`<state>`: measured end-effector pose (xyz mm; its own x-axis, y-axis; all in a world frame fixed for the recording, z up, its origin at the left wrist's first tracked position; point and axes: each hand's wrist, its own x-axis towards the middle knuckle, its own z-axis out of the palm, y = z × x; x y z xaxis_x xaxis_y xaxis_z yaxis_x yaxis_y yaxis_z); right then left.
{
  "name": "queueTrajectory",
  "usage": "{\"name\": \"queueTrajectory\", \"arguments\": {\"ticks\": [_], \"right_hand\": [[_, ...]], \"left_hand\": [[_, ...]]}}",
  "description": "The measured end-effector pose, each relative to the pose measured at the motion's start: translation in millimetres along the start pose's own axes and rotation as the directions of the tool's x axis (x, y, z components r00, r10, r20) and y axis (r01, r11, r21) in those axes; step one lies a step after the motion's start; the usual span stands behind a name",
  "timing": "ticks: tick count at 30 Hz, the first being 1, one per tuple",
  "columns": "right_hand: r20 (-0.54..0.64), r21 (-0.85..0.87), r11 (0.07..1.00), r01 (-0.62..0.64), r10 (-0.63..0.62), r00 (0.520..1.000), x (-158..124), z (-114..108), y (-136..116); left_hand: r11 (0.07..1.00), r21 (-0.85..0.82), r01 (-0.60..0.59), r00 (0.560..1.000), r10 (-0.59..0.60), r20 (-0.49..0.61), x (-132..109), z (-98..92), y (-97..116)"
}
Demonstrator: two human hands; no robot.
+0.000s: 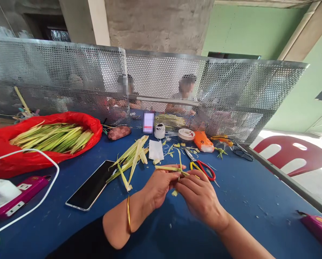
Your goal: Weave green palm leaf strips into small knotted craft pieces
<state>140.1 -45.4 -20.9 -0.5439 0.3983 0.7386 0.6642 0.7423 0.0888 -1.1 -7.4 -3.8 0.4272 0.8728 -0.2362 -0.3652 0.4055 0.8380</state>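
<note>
Both hands meet over the blue table, working a strip of pale green leaf (166,168), possibly corn husk. My left hand (161,183), with a gold bangle at the wrist, pinches it from the left. From the right, my right hand (200,192) closes its fingers on the same folded piece. One strip end sticks out leftward and another stands upright above the fingers. Just beyond my right hand lie scissors (204,167) with red and yellow handles. A bundle of loose leaf strips (135,154) lies beyond my left hand. The fingertips partly hide the fold.
A red bag (96,126) full of leaf strips stands at left. A tablet-like phone (92,187), white thread spool (159,131), tape roll (186,134) and orange packet (203,141) lie around. Purple power strips (28,190) flank the table. Behind a perforated metal screen (163,72) sit two people.
</note>
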Motion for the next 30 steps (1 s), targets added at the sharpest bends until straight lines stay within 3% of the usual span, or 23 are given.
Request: {"name": "queueTrajectory", "arguments": {"ticks": [5,7,9,12,15,19,24,30], "right_hand": [[-0.026,-0.069,0.996,-0.06,0.058,0.998,-1,-4,0],[-0.096,-0.146,0.967,-0.211,0.199,0.975,-2,-4,4],[-0.122,-0.189,0.905,-0.382,0.365,0.923,-4,-3,9],[0.032,-0.123,0.861,-0.494,0.501,0.865,-7,1,14],[0.151,-0.061,0.861,-0.505,0.508,0.848,-7,6,11],[0.112,-0.07,0.886,-0.459,0.464,0.879,-5,6,4],[0.048,-0.053,0.91,-0.412,0.415,0.909,-1,0,1],[0.052,-0.013,0.918,-0.397,0.397,0.916,-2,3,-1]], "left_hand": [[0.999,0.03,-0.013,1.0,0.013,0.026,2,-4.0,9],[0.999,0.036,0.005,0.999,-0.006,0.037,2,-5.6,14],[0.999,0.041,0.033,0.998,-0.035,0.049,1,-6.4,16],[0.997,0.063,0.034,0.999,-0.036,0.036,0,-5.8,14],[0.994,0.106,-0.02,0.999,0.023,-0.029,2,-4.0,8],[0.986,0.159,-0.05,0.991,0.068,-0.111,7,-1.4,2],[0.98,0.191,-0.053,0.989,0.078,-0.123,8,-0.3,5],[0.983,0.178,-0.045,0.988,0.07,-0.141,7,-1.8,3]]}}
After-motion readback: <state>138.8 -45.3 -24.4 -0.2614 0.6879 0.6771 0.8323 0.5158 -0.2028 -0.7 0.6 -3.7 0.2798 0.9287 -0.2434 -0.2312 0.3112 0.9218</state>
